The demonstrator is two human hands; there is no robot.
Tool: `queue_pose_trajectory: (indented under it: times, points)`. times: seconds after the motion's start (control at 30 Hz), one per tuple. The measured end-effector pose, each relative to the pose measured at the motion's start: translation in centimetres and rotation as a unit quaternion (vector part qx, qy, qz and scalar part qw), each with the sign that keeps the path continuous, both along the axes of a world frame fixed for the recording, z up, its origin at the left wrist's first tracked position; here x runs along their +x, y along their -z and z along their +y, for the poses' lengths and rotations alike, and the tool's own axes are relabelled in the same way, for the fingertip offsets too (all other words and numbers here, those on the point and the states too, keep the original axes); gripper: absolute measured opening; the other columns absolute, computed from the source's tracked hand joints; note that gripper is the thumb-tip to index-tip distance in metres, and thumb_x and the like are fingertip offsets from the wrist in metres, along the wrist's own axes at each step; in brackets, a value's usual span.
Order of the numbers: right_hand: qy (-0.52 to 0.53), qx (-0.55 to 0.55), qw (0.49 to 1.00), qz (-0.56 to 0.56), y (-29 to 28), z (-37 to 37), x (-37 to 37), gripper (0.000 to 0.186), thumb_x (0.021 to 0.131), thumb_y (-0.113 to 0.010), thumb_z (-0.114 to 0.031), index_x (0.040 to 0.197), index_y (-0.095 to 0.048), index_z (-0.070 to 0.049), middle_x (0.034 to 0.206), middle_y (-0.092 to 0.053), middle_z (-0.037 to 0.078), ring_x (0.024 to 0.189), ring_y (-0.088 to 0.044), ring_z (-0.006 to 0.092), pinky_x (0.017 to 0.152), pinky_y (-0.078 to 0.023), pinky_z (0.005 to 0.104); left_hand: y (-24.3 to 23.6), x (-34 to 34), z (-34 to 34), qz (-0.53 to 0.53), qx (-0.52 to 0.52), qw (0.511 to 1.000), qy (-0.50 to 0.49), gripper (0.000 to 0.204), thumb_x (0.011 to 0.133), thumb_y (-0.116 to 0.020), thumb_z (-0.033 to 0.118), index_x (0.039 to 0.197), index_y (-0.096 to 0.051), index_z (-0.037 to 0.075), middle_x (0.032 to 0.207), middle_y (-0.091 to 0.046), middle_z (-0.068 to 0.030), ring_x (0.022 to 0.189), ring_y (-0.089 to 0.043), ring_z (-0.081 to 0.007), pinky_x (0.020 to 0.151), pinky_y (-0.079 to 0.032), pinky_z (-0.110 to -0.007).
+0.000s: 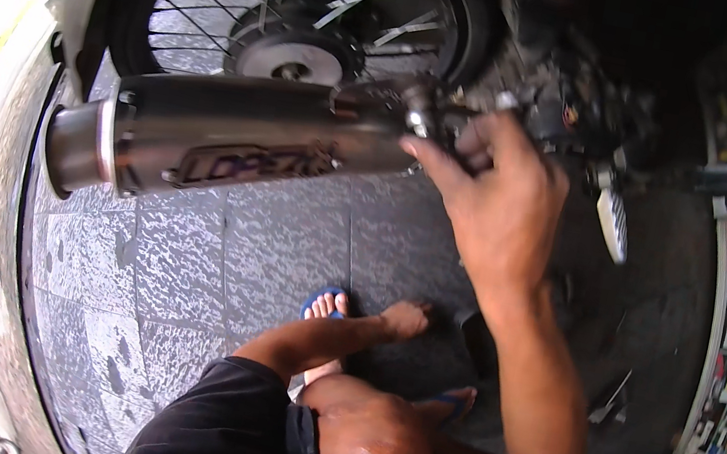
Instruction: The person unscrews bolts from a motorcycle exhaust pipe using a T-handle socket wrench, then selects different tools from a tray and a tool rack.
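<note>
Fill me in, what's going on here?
A person's right hand is at the metal fitting on the right end of a muffler, fingers bent; whether it grips the fitting or a small tool is too dark to tell. The left hand is low, well away from the muffler, with nothing visible in it. The muffler lies sideways in front of a spoked wheel, tip to the left.

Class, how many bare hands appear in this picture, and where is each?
2. The bare right hand is at the right end of the grey metal cylindrical silencer; the bare left hand is lower, above the grey tiled floor. No others show.
</note>
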State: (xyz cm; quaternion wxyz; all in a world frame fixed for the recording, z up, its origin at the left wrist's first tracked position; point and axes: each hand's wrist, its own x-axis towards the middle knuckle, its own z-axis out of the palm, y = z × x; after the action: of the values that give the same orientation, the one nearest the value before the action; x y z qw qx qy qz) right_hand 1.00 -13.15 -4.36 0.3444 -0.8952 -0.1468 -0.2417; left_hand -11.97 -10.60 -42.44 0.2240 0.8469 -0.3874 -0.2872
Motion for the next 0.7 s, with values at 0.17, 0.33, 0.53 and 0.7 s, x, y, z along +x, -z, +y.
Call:
queue_pose_trajectory:
  times: [0.17, 0.33, 0.53, 0.7]
  points:
    - [0.045, 0.061, 0.997, -0.006, 1.5, 1.5, -1.4, 0.024, 0.075, -0.081, -0.019, 0.081, -0.064, -0.003, 0.075, -0.068, 0.011, 0.065, -0.066, 0.0308, 0.058, -0.051, 0.0390, 2.6, -2.7, -3.1, -0.022, -0.093, 0.995, 0.007, 0.024, 0.088, -0.049, 0.017, 0.096, -0.067, 0.004, 0.123, -0.060, -0.0175, 0.110, -0.061, -0.0360, 0.087, -0.055, -0.043]
    - [0.045, 0.125, 0.991, 0.016, 1.6, 2.9, -1.5, 0.022, 0.079, -0.079, -0.020, 0.082, -0.066, -0.003, 0.079, -0.069, 0.013, 0.068, -0.068, 0.0317, 0.059, -0.052, 0.0387, 8.4, -3.6, -2.9, -0.134, -0.193, 0.972, -0.015, 0.026, 0.088, -0.048, 0.016, 0.096, -0.067, 0.001, 0.118, -0.060, -0.0231, 0.108, -0.062, -0.0358, 0.085, -0.055, -0.043]
    - [0.083, 0.115, 0.989, 0.041, 1.0, 1.5, -1.9, 0.020, 0.079, -0.078, -0.019, 0.082, -0.067, -0.002, 0.079, -0.070, 0.013, 0.070, -0.068, 0.0322, 0.061, -0.052, 0.0389, 4.5, -3.4, -5.0, -0.070, -0.141, 0.987, 0.034, 0.032, 0.089, -0.047, 0.018, 0.102, -0.065, -0.004, 0.090, -0.068, -0.0210, 0.082, -0.069, -0.0351, 0.071, -0.057, -0.045]
    - [0.106, 0.110, 0.986, 0.063, 0.7, 2.1, -1.9, 0.020, 0.079, -0.079, -0.019, 0.082, -0.068, -0.002, 0.077, -0.070, 0.012, 0.068, -0.068, 0.0296, 0.060, -0.052, 0.0368, 0.2, -1.4, -3.5, -0.113, -0.028, 0.981, 0.154, 0.041, 0.091, -0.044, 0.018, 0.118, -0.056, -0.011, 0.082, -0.067, -0.0228, 0.075, -0.069, -0.0363, 0.066, -0.057, -0.047]
